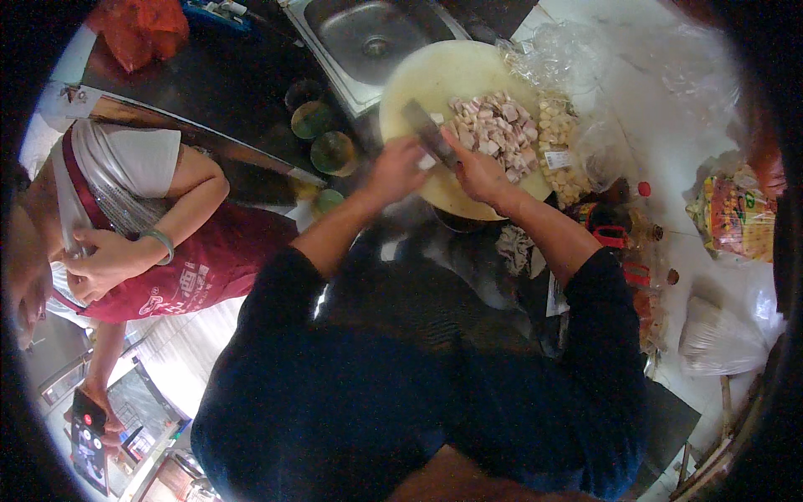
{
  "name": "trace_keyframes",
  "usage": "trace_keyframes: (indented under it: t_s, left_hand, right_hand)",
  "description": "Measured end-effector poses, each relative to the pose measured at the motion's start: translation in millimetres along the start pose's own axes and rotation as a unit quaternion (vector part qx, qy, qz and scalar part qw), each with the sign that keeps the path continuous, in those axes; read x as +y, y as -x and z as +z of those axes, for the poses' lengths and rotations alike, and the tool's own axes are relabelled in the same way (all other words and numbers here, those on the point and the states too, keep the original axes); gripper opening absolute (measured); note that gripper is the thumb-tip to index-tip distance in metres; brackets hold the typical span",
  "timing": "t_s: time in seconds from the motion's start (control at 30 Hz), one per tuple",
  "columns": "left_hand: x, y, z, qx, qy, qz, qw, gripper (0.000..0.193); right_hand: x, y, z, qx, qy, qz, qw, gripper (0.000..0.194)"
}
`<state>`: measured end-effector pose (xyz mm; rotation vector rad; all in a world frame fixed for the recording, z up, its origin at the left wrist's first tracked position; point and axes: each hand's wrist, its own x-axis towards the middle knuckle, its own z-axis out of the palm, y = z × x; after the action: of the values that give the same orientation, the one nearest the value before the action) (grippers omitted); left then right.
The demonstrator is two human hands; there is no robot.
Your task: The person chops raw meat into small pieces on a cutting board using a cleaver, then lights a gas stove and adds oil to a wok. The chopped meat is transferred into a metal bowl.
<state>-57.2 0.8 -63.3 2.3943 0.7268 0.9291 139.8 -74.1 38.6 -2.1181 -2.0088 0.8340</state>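
My right hand [480, 172] grips a cleaver [423, 122] over a round, pale cutting board [408, 81]. The dark blade slants toward the upper left, and its handle is hidden in my fingers. Left of the blade, my left hand [396, 170] has its fingers curled around a small pale piece of meat [427, 162], close to the cleaver. Another pale cube [436, 117] lies just right of the blade. A heap of diced, fatty raw meat [499, 132], probably pork, covers the right half of the board.
A steel sink [376, 44] adjoins the board's far side. Several round containers [332, 152] stand to the left. Bagged peeled garlic [558, 138] and plastic bottles [646, 251] lie rightward. At far left, a person in a red apron [232, 251] holds a phone [91, 439].
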Motion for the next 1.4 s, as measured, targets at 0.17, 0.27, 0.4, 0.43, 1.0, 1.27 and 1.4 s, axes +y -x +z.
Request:
trace_keyframes:
  t_s: [0.17, 0.27, 0.4, 0.43, 1.0, 1.27, 1.4]
  left_hand:
    - [3, -3, -2, 0.010, 0.008, 0.000, 1.000, 0.043]
    - [6, -4, -5, -0.014, 0.012, -0.026, 0.999, 0.042]
    - [12, -4, -10, -0.012, 0.009, -0.018, 1.000, 0.044]
    - [13, -4, -10, 0.006, 0.005, -0.008, 1.000, 0.044]
    - [11, -3, -11, 0.013, -0.014, -0.018, 1.000, 0.035]
    - [13, -8, -10, -0.041, -0.015, -0.071, 0.997, 0.044]
    - [6, -2, -6, -0.050, 0.009, -0.104, 0.993, 0.047]
  right_hand:
    - [-1, 5, -16, -0.013, 0.009, -0.035, 0.999, 0.081]
    - [0, 15, -14, -0.025, 0.010, -0.042, 0.999, 0.081]
    - [-3, 22, 11, -0.013, -0.016, -0.013, 1.000, 0.080]
    - [-4, 20, 18, 0.000, -0.023, -0.016, 1.000, 0.080]
    - [-19, 29, -31, -0.073, 0.035, -0.032, 0.996, 0.080]
    - [-24, -6, -8, -0.030, 0.018, -0.053, 0.998, 0.068]
    - [-23, -4, -8, -0.040, 0.020, -0.044, 0.998, 0.067]
